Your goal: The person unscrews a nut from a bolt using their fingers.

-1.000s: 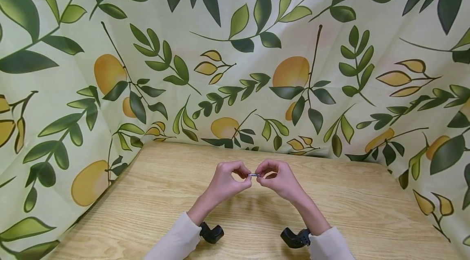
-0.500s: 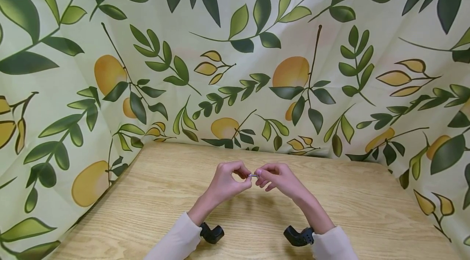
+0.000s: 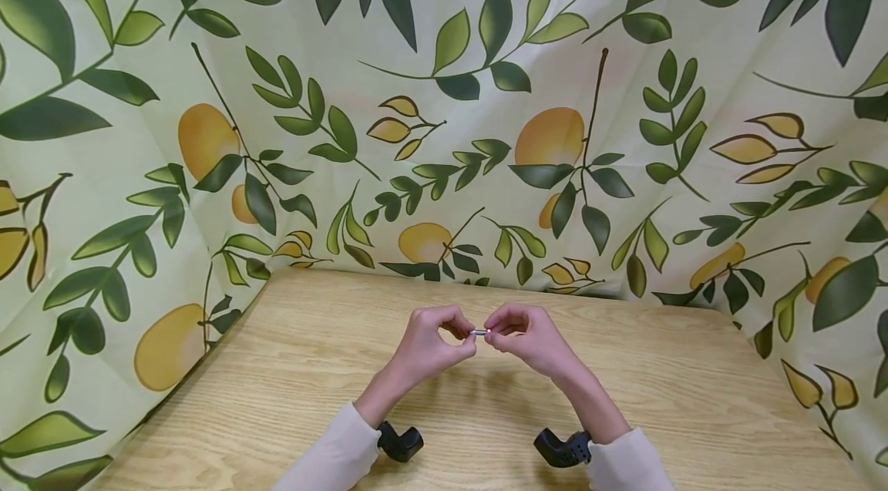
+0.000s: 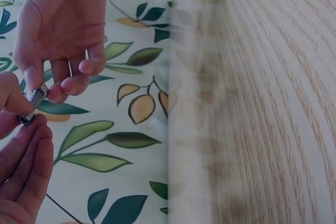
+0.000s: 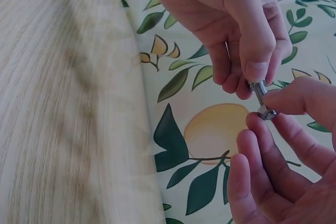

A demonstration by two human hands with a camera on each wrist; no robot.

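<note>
Between my two hands a short silver bolt (image 3: 480, 332) is held up over the table. My left hand (image 3: 432, 342) pinches its head end with thumb and fingertips, which partly cover it in the right wrist view. The threaded shank (image 5: 260, 92) shows between the hands there. At the other end sits a hex nut (image 5: 266, 113). The thumb and fingertips of my right hand (image 3: 533, 341) pinch it, the other fingers lying loosely curved beside it. In the left wrist view the nut (image 4: 43, 89) appears at the upper end of the bolt.
A light wood-grain table (image 3: 312, 368) lies under both hands. Cloth printed with leaves and fruit (image 3: 444, 190) hangs behind it and along the sides. Black wrist-worn devices (image 3: 400, 442) sit at both cuffs.
The right hand's thumb rolled forward over the nut and its fingers spread half a second ago; now thumb and fingers are drawn back into a rounded pinch. The left hand stays still.
</note>
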